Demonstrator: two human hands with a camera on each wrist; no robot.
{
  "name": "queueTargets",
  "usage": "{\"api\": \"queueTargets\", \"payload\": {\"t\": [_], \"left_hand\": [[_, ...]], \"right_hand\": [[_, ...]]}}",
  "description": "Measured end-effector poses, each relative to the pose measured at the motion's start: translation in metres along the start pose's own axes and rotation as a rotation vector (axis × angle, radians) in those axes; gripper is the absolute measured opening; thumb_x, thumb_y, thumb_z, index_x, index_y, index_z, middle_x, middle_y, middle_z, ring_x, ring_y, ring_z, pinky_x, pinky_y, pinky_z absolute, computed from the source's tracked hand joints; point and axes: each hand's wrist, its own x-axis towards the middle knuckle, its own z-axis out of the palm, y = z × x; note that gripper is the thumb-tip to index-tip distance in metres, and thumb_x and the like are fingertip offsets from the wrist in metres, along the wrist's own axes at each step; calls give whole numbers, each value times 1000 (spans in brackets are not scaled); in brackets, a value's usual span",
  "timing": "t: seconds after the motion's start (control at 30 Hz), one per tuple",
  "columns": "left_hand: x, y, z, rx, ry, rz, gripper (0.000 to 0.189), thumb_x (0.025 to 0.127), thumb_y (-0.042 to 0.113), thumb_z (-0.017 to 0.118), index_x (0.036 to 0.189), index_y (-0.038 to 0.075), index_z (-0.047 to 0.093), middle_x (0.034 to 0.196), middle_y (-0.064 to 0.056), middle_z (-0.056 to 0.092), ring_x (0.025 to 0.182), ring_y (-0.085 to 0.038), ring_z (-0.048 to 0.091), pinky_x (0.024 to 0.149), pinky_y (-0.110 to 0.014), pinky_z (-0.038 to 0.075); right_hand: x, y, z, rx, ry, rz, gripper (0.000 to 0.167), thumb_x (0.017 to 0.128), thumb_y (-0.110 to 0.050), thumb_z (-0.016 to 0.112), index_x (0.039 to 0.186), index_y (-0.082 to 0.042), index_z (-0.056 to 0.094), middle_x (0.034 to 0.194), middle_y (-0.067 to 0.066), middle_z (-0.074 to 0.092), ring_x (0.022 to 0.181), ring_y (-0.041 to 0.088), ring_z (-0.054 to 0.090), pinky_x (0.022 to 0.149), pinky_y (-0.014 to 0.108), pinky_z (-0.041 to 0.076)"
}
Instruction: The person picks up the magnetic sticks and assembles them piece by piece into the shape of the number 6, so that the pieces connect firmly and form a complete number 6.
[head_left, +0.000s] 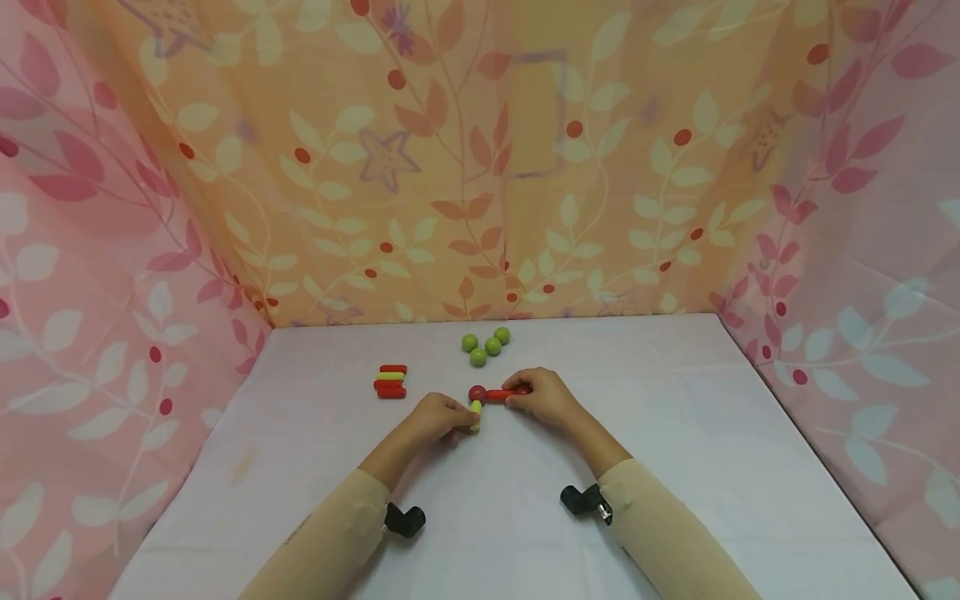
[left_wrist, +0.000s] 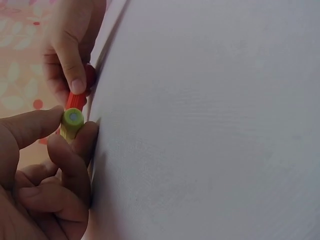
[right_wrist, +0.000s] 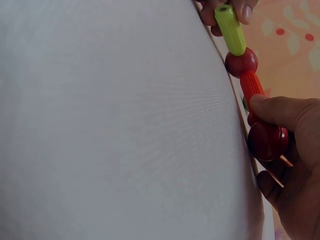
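My left hand [head_left: 441,417] pinches a yellow-green stick [head_left: 476,410] between thumb and finger; its near end shows a small grey disc in the left wrist view. The stick's far end meets a dark red ball [head_left: 477,394]. From that ball a red stick [head_left: 497,396] runs to the right, gripped by my right hand [head_left: 546,398]. A second dark red ball [right_wrist: 267,141] sits at the red stick's other end, beside the right fingers, partly covered by them in the head view. Together the pieces form an L close over the white table.
Several green balls [head_left: 478,357] lie together farther back on the white tabletop [head_left: 637,375]. To the left, a row of red sticks [head_left: 391,393] with one yellow-green stick [head_left: 390,377] among them lies side by side. Patterned cloth [head_left: 465,167] hangs behind and along both sides.
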Motion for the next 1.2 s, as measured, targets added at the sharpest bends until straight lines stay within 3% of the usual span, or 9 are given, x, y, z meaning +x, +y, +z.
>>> {"api": "queueTargets", "payload": {"t": [0.33,0.9,1.2], "left_hand": [[2,6,-4,37,35,-5,27,72,41,75,80,15,70,76,-3,64,64,-19,53,54,-27,40],[1,5,-6,53,7,-25,29,69,43,76,80,16,71,79,-2,65,70,-21,53,57,-28,40],[2,3,-7,18,-6,-20,32,68,44,76,79,15,70,76,-4,65,64,-20,52,54,-27,40]], "right_hand": [[-1,-2,-2,1,-19,-1,18,75,-33,74,91,-35,67,93,-11,59,90,13,50,81,33,40],[3,-4,-3,-15,-53,-20,18,75,-31,75,92,-32,68,91,-9,60,88,14,50,79,32,40],[10,-12,-11,16,-133,-59,20,78,-29,72,97,-23,69,88,-4,61,80,16,54,65,29,47]]}}
